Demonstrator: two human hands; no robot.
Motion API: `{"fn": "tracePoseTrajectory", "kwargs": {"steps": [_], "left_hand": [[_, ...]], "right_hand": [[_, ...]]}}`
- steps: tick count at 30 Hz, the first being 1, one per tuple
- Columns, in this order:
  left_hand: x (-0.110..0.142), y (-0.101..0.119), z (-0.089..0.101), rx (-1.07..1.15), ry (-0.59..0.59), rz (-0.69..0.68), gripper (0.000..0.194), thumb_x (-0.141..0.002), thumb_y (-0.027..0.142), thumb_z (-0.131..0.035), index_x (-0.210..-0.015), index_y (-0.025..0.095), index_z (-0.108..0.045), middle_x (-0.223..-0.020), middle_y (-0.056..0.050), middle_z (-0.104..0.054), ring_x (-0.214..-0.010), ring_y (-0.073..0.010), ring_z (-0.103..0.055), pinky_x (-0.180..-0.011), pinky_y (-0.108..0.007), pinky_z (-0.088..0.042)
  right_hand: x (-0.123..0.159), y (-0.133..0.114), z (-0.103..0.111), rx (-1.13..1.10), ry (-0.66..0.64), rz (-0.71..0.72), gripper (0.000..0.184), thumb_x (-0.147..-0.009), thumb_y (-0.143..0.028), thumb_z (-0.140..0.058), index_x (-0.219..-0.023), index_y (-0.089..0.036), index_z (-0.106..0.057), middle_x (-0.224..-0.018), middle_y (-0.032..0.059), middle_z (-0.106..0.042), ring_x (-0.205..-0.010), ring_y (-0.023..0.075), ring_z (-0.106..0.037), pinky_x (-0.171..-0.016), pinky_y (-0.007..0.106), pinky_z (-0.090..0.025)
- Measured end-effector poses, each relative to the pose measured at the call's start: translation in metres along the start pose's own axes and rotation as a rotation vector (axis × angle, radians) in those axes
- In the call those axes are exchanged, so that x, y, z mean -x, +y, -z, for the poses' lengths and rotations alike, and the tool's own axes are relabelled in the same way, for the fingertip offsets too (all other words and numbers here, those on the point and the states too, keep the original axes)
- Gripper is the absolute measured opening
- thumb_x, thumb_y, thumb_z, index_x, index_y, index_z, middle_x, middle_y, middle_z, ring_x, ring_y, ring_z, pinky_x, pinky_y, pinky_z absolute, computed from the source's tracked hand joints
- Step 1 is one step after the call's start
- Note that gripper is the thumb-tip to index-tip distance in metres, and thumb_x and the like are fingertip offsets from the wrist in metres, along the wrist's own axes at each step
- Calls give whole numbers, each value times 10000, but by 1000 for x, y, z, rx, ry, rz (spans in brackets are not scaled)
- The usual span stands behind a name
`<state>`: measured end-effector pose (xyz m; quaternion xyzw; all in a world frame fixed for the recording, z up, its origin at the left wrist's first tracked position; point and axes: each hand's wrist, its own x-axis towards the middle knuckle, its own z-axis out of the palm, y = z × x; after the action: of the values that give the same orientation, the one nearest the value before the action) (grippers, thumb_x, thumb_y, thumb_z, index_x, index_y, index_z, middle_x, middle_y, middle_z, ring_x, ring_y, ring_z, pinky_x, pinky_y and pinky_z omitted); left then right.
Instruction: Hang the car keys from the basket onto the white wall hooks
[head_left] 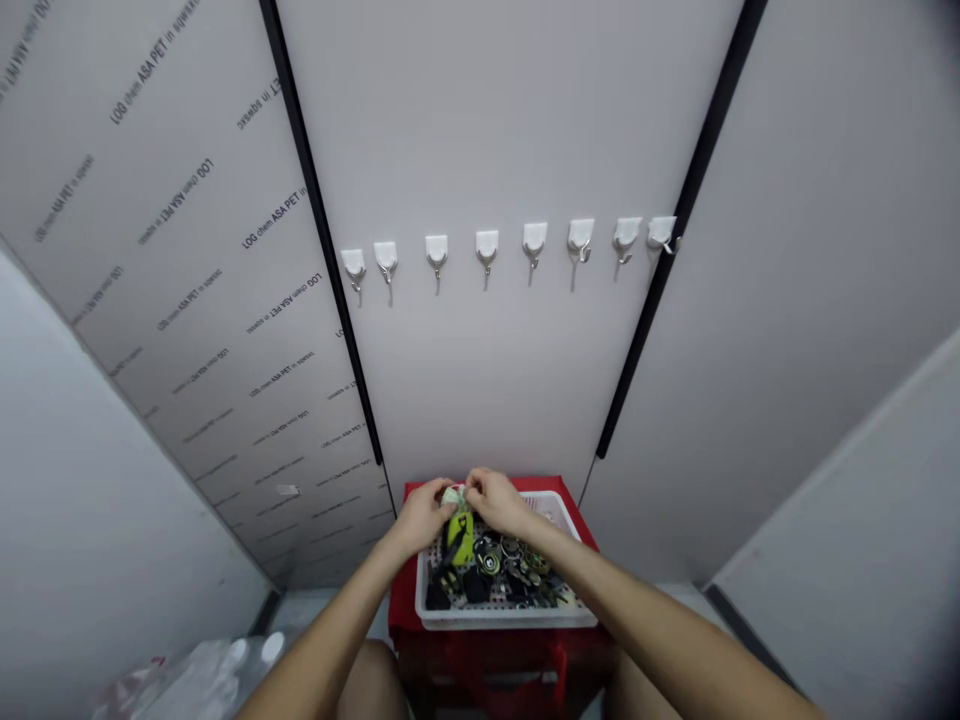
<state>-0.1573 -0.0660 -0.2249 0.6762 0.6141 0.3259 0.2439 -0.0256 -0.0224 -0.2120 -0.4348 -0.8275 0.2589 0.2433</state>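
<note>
My left hand (pixel 424 517) pinches a small pale green, crumpled-looking item (pixel 452 496) above the back left part of a white plastic basket (pixel 517 619). Close beside it, the fingers of my right hand (pixel 495 499) are pressed together at the item's right edge. What exactly they grip is too small to make out. Just below my hands hangs or lies a yellow-green tag (pixel 463 548); I cannot tell whether it is joined to the item. Key rings and keys (pixel 517 570) fill much of the basket, with black pieces (pixel 437 594) at its left end.
The basket rests on a red box or bag (pixel 403 606) between my legs. Several white adhesive hooks (pixel 487 245) run in a row across the wall ahead, between two black strips (pixel 324 225). Clear bottles with white caps (pixel 271 647) stand at lower left.
</note>
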Motion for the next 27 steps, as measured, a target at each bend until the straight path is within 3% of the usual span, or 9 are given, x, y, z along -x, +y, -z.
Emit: {"fn": "tracePoseTrajectory", "kwargs": {"steps": [3,7,11,14,17,21,25,27], "left_hand": [[1,0,5,328,35,101,332,-641,270,-433,-930,110,-464,-921,-94,-537,-819,-155,-483,-754,-289,-348],[5,6,-3,752,-126,148,402,-572,252,-524,-938,115,-430,-921,-91,-537,-800,-150,-498,-724,-278,-368],[7,15,-14,896,-130,104,385,-522,165,-561,-890,133,-450,-807,-41,-559,-703,-113,-505,-666,-234,-374],[6,18,-8,801,-39,177,287,-547,161,-527,-825,118,-470,-620,7,-531,-522,-67,-457,-528,-195,-357],[5,20,11,708,21,178,179,-570,188,-499,-727,105,-484,-577,17,-503,-503,-61,-436,-511,-188,-347],[3,35,46,537,70,93,212,-622,222,-435,-791,107,-493,-657,-6,-531,-557,-79,-455,-556,-207,-363],[3,68,77,190,2,-91,240,-649,207,-389,-840,137,-516,-744,-21,-561,-651,-104,-478,-627,-224,-366],[4,85,88,14,-25,-207,235,-647,198,-388,-825,156,-535,-820,-27,-565,-752,-122,-479,-706,-238,-348]], "right_hand": [[-5,-7,15,-296,-13,-126,97,-643,-173,-326,-579,-158,-398,-525,-9,-479,-475,82,-438,-457,196,-329],[-6,-15,27,-757,-29,-231,99,-662,-239,-315,-608,-166,-356,-585,-30,-476,-448,63,-466,-416,184,-349],[0,-24,35,-992,-12,-205,96,-624,-252,-379,-597,-161,-369,-599,-43,-465,-451,55,-474,-438,196,-378],[4,-27,42,-1086,11,-190,86,-598,-232,-409,-570,-154,-385,-555,-51,-451,-441,51,-459,-448,198,-378],[6,-25,46,-1131,8,-193,110,-585,-234,-428,-535,-150,-379,-526,-54,-443,-422,45,-438,-445,196,-364],[6,-19,41,-913,-72,-188,147,-610,-238,-415,-501,-147,-377,-433,-54,-415,-394,49,-401,-419,184,-316],[5,-26,36,-669,-2,14,87,-617,-225,-460,-633,-140,-455,-554,-27,-482,-521,68,-434,-489,188,-331],[4,-37,37,-659,-8,182,181,-628,-231,-475,-790,-151,-471,-712,-3,-509,-652,83,-453,-565,194,-348]]}}
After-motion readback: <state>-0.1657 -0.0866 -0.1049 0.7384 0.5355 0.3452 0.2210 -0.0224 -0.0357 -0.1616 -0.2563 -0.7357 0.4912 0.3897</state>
